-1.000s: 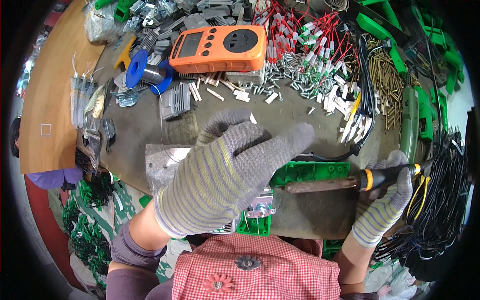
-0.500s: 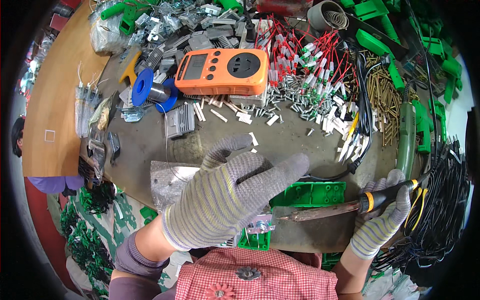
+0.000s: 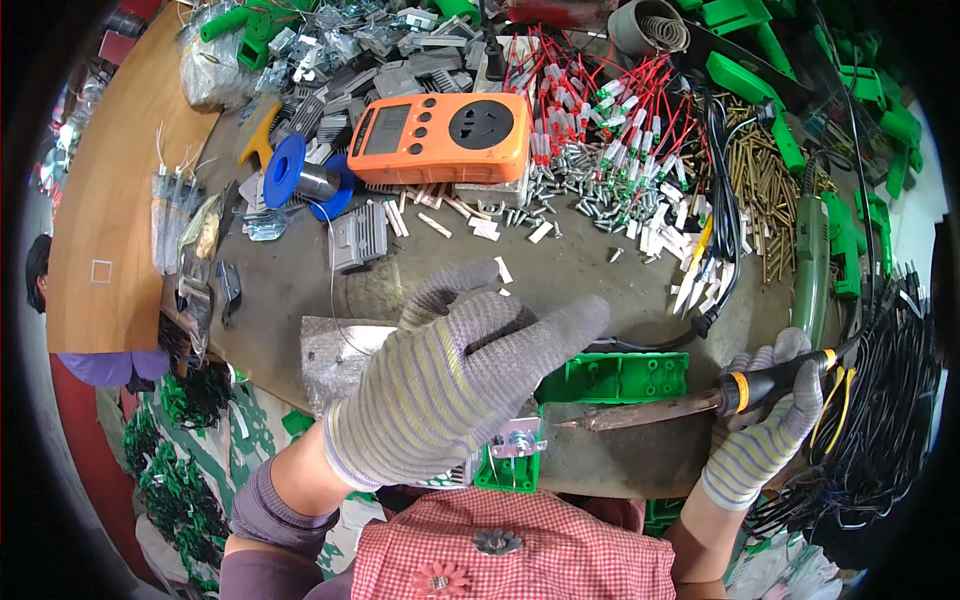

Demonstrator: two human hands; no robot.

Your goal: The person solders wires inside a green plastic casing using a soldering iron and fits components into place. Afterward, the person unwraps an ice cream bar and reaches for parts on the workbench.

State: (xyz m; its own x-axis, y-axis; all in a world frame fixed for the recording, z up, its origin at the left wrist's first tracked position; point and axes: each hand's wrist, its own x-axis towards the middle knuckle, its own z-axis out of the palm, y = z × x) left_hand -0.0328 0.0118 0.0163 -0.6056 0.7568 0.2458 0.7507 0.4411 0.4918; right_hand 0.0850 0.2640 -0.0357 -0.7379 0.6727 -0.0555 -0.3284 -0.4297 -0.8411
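My left hand (image 3: 455,375), in a grey striped glove, is over the near edge of the bench with its visible fingers stretched apart; nothing shows between them. Partly hidden beneath it, a green plastic housing (image 3: 508,470) carries a small shiny metal plate (image 3: 520,438). My right hand (image 3: 765,430), gloved alike, is closed around the black and yellow handle of a soldering iron (image 3: 665,408). The iron's tip points left, towards the metal plate. Behind the iron lies another green housing (image 3: 625,378), open side up.
An orange meter (image 3: 440,138) with a socket stands at the back, beside a blue solder spool (image 3: 287,172). Red-wired indicator lights (image 3: 625,125), loose screws and brass rods (image 3: 775,190) pile up on the right. Black cables (image 3: 880,400) hang at the right edge; grey heat sinks (image 3: 358,237) lie left.
The bench and its things sit slightly higher and further left in the picture. Both hands keep nearly the same pose, and the soldering iron stays in my right hand.
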